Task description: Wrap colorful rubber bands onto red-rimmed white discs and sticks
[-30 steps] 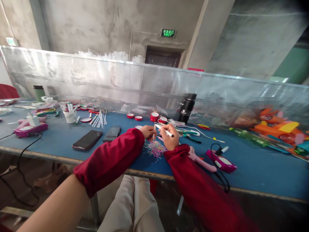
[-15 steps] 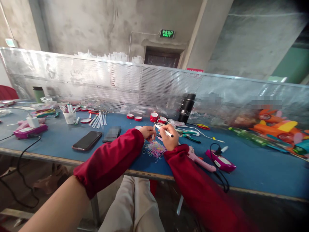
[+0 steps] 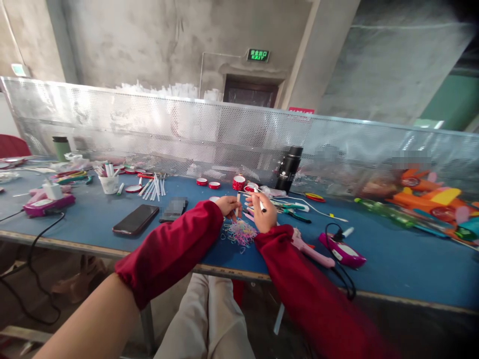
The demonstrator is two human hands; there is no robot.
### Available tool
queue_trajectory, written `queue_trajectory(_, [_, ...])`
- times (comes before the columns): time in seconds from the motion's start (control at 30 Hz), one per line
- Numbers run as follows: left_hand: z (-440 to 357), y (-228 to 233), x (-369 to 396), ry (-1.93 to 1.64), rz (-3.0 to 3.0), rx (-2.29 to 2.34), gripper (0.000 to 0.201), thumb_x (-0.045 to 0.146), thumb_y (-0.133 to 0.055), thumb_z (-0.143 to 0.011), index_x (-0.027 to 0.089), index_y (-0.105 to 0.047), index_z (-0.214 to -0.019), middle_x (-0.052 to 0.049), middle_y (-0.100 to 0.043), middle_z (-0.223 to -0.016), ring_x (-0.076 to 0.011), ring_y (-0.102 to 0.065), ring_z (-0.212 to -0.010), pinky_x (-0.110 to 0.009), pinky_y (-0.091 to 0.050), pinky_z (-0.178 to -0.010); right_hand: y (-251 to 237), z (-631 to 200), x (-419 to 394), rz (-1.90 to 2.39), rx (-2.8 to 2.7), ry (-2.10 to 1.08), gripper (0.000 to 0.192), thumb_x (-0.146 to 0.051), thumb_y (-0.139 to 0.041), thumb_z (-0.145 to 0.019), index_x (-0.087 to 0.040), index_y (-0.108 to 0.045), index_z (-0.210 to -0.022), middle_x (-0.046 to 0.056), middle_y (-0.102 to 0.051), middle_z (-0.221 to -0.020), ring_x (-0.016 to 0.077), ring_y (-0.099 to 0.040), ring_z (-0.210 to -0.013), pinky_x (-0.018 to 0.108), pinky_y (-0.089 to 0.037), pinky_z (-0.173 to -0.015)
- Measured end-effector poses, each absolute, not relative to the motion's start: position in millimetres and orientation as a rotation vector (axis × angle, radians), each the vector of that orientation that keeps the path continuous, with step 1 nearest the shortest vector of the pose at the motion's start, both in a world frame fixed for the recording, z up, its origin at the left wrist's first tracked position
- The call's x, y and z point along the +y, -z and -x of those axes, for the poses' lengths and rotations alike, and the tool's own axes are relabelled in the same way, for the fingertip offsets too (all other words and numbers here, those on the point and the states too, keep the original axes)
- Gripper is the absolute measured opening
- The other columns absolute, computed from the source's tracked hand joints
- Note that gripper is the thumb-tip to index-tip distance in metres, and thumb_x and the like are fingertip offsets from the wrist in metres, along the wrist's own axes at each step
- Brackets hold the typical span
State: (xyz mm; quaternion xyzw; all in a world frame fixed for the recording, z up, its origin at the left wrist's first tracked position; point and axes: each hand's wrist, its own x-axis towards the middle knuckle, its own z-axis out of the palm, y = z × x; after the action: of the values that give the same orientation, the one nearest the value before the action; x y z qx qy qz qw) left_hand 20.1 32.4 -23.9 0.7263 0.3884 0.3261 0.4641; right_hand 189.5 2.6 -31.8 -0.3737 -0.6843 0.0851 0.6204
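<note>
My left hand (image 3: 228, 205) is closed on a pale flat stick (image 3: 238, 203), perhaps wooden, held upright between the fingertips. To the right of it, my right hand (image 3: 265, 212) grips a white marker (image 3: 256, 190) with a black end (image 3: 263, 209). The marker's upper end stands apart from the stick. Just below both hands lies a heap of small pastel loops (image 3: 241, 233) on the blue tabletop (image 3: 220, 257). A pink glue gun (image 3: 312, 252) rests beside my right wrist.
Left are a dark phone (image 3: 135, 219), white sticks (image 3: 152, 188) and a cup of markers (image 3: 108, 182). Red tape rolls (image 3: 238, 182) and a black flask (image 3: 290, 169) stand behind the hands. At right are a purple power strip (image 3: 343, 251), its black cable and orange toys (image 3: 430, 199).
The marker has swung upright and drawn away from the stick, as my right hand shifted slightly right. My left hand still holds the stick in about the same place.
</note>
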Motion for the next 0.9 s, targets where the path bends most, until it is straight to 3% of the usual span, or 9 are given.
queue_trajectory(0.27, [-24.4,24.3,31.7,-0.794,-1.689,0.948,0.022,0.035,-0.049,-0.097,0.015,-0.055,-0.089,-0.001,-0.067,-0.070,-0.0097,-0.061,-0.049,-0.019,-0.046,-0.049,34.4,-189.4,7.0,0.938,-1.617,-0.065,0.021,-0.040,-0.064,-0.082,-0.025,-0.063,-0.096,0.002,-0.075,-0.081,0.0234,-0.070,-0.076,0.034,-0.053,-0.069])
queue_trajectory(0.63, [-23.7,21.1,26.6,-0.738,-1.744,0.907,0.015,0.026,-0.048,-0.096,0.013,-0.056,-0.093,-0.002,-0.069,-0.081,-0.0093,-0.065,-0.055,-0.020,-0.050,-0.056,37.3,-186.5,5.0,0.894,-1.647,-0.133,0.023,-0.035,-0.066,-0.079,-0.025,-0.059,-0.098,0.001,-0.075,-0.082,0.0219,-0.070,-0.076,0.034,-0.053,-0.074])
queue_trajectory(0.9, [-23.3,24.5,28.3,-0.732,-1.749,0.897,0.020,0.032,-0.060,-0.090,0.013,-0.059,-0.094,-0.006,-0.070,-0.093,-0.0074,-0.067,-0.059,-0.013,-0.046,-0.051,35.9,-183.8,1.8,0.868,-1.655,-0.140,0.024,-0.035,-0.065,-0.081,-0.025,-0.056,-0.101,0.000,-0.073,-0.080,0.0201,-0.069,-0.076,0.034,-0.052,-0.079])
